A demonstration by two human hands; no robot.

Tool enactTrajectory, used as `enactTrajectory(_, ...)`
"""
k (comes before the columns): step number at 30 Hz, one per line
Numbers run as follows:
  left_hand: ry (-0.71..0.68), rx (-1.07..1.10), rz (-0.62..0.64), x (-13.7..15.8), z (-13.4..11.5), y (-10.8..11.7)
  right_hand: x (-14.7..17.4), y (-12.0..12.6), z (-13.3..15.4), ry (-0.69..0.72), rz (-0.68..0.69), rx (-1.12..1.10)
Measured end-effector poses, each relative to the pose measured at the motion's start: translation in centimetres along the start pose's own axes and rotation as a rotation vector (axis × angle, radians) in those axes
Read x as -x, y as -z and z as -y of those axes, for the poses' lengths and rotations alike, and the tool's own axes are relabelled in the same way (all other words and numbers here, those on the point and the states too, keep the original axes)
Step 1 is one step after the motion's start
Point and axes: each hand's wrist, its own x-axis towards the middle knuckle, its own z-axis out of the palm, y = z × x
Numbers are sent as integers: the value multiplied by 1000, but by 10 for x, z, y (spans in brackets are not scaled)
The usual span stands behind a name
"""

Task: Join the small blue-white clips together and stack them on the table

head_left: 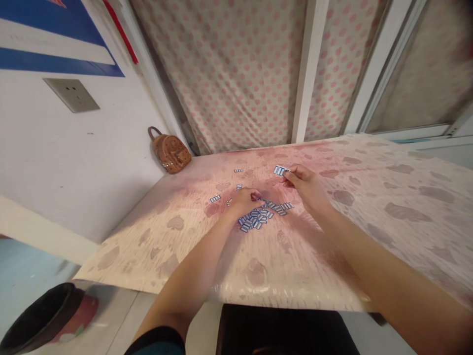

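My right hand [301, 182] is raised over the table, its thumb and fingers pinching a small blue-and-white card [280, 170] with pale bars on it. Lower and to the left, my left hand [244, 202] rests at the upper edge of a loose pile of similar cards [254, 219]. Its fingers are curled, with a gap between thumb and forefinger, and I make out nothing held there. The hand hides part of the pile. Several cards lie apart from the heap, among them one card [215, 198] left of my left hand and another [238, 170] farther back.
A patterned pinkish cloth covers the table [369, 197]. A brown mini backpack [172, 153] leans at the back left corner by the wall. Behind the table hangs a dotted curtain [251, 74]. A dark-rimmed bin [48, 315] stands on the floor at lower left.
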Motion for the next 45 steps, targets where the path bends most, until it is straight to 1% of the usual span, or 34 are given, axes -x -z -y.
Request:
enactTrajectory(3, 40, -45, -4, -4, 3, -5, 0, 0, 0, 2, 8, 11)
enactTrajectory(6, 76, -26, 1, -6, 4, -6, 0, 0, -1, 10, 26, 22)
enactTrajectory(9, 71, 17, -45, -5, 0, -6, 0, -1, -3, 11, 37, 28)
enactTrajectory(14, 100, 206, -140, -6, -4, -1, 0, -4, -4, 22, 29, 5)
enactTrajectory(17, 87, 266, -206, -7, -3, 6, 0, -6, -6, 41, 40, 5)
enactTrajectory(19, 57, 339, -255, -6, -5, 12, 1, -7, -7, 54, 76, 22)
enactTrajectory(21, 43, 458, -281, -4, -10, 16, 3, -9, -6, 66, 141, 46)
enactTrajectory(24, 53, 609, -289, 1, -20, 20, 9, -12, -3, 95, 239, 113)
enactTrajectory(26, 59, 663, -293, 5, -27, 22, 14, -15, -1, 101, 268, 157)
enactTrajectory(31, 75, 754, -278, 7, -37, 22, 19, -17, 1, 114, 229, 236)
enactTrajectory(37, 53, 833, -230, 6, -36, 21, 20, -17, 0, 149, 161, 317)
enactTrajectory(45, 81, 792, -199, 7, -37, 21, 26, -20, 6, 187, 153, 393)
